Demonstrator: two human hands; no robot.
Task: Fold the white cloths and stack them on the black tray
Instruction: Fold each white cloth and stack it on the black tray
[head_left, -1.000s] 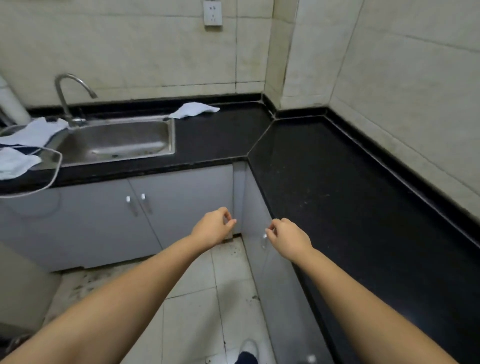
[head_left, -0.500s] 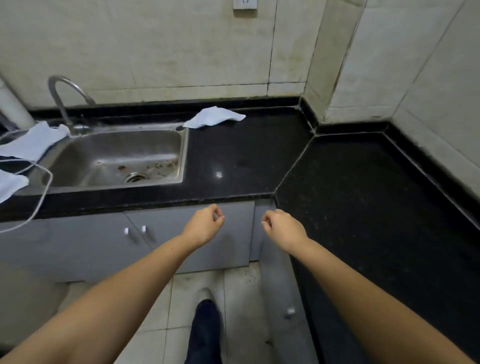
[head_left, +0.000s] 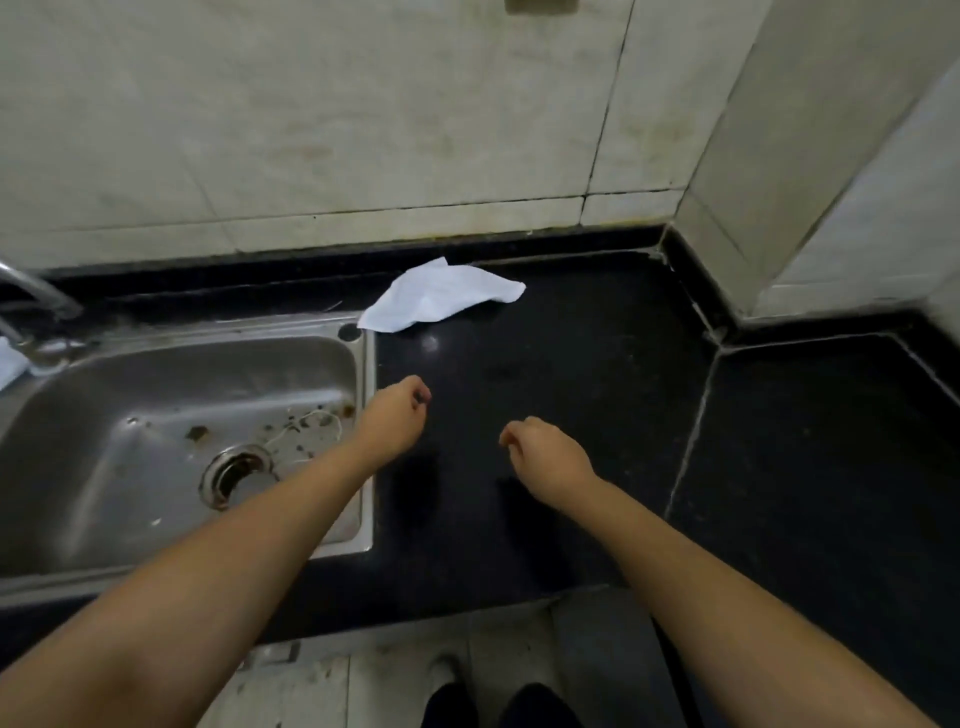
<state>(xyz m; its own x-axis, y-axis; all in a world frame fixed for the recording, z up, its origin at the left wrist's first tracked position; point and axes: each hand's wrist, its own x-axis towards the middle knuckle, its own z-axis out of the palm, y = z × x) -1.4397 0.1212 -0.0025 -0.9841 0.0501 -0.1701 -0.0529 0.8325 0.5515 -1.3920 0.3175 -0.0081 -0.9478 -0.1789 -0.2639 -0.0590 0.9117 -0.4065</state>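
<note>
A crumpled white cloth (head_left: 436, 297) lies on the black counter (head_left: 571, 415) near the back wall, just right of the sink's far corner. My left hand (head_left: 393, 422) hovers over the counter at the sink's right rim, fingers curled in, holding nothing. My right hand (head_left: 545, 457) is a little to its right, also loosely closed and empty. Both hands are short of the cloth. A corner of another white cloth (head_left: 8, 364) shows at the far left edge. No black tray is in view.
A steel sink (head_left: 130, 441) with a dirty drain fills the left side; a tap (head_left: 36, 291) stands at its back left. The counter turns a corner to the right under tiled walls (head_left: 363, 130). My feet stand on the tiled floor below.
I have stepped up to the counter and the view has tilted down. Both hands have moved forward from in front of the cabinets to over the counter, closer to the cloth.
</note>
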